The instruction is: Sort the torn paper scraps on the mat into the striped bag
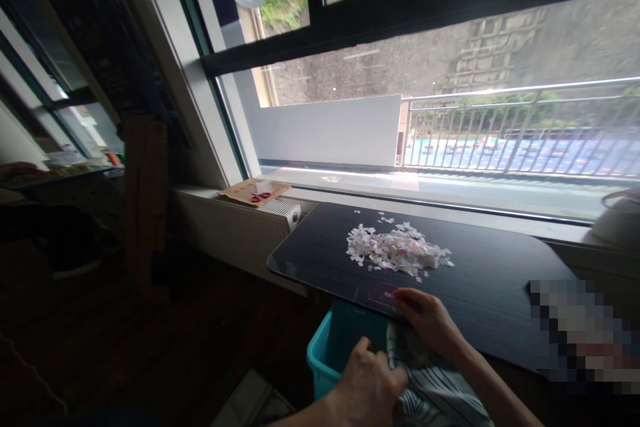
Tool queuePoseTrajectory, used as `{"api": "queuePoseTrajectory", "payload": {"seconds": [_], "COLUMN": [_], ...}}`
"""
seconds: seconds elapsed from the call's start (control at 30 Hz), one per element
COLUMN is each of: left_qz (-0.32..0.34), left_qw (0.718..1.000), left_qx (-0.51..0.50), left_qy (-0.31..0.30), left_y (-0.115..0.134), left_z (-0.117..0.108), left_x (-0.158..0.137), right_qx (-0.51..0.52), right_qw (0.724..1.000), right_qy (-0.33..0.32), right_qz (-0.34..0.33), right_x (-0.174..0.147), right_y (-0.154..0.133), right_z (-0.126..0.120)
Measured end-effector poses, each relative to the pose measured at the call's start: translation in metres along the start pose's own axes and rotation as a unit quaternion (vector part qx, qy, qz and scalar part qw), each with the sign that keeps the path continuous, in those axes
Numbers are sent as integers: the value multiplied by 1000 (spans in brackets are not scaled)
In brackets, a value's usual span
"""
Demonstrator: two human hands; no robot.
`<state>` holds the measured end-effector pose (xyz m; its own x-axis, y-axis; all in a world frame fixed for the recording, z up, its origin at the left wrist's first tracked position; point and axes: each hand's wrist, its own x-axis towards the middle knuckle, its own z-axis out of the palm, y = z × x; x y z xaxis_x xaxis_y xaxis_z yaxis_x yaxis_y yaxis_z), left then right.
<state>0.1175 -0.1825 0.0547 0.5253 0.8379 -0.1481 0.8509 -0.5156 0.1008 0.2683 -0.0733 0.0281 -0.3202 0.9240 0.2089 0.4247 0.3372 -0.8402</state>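
My left hand (367, 380) is curled closed over the near side of a teal plastic bin (323, 370), beside a striped fabric (440, 387). Whatever its fingers grip is hidden. At the front edge of the dark table (495, 267), my right hand (427, 317) has its fingertips pressed together next to a red printed mark (383, 295). Anything between those fingertips is too small to make out. Beyond the right hand lies a loose heap of small white paper scraps (395, 247), with a few strays around it. The bin stands below the table's front edge.
Red-handled scissors (261, 197) rest on brown paper (235, 192) on the sill to the left. A white radiator (240, 227) runs beneath. Upright cardboard (145, 200) stands further left. A large window fills the far side, and a blurred-out object (585, 333) lies at the right.
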Motion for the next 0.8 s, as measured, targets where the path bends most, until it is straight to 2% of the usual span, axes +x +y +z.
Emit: {"api": "queuePoseTrajectory", "payload": {"seconds": [0.1, 0.17, 0.23, 0.37, 0.43, 0.57, 0.8], "left_qz": [-3, -6, -12, -31, -40, -61, -80], "left_qw": [1000, 1000, 1000, 1000, 999, 998, 996], "left_qx": [-5, -5, -3, -1, 0, 0, -2], "left_qy": [-3, -10, -18, 2, 21, 17, 30], "left_y": [0, 0, -2, -8, -11, -10, -3], "left_z": [-1, -2, -3, 0, 3, 4, -4], "left_x": [1, 0, -1, -5, -7, -9, -10], "right_qx": [4, 10, 14, -9, -22, -24, -8], "right_qw": [999, 999, 1000, 984, 972, 963, 959], "right_qy": [-41, -44, -4, 175, 227, 262, 279], "right_qz": [-19, -17, 6, 43, 48, 55, 47], "right_x": [-3, -1, 4, 16, 19, 17, 15], "right_y": [0, 4, 14, 40, 51, 61, 57], "right_z": [1, -1, -8, -36, -50, -61, -56]}}
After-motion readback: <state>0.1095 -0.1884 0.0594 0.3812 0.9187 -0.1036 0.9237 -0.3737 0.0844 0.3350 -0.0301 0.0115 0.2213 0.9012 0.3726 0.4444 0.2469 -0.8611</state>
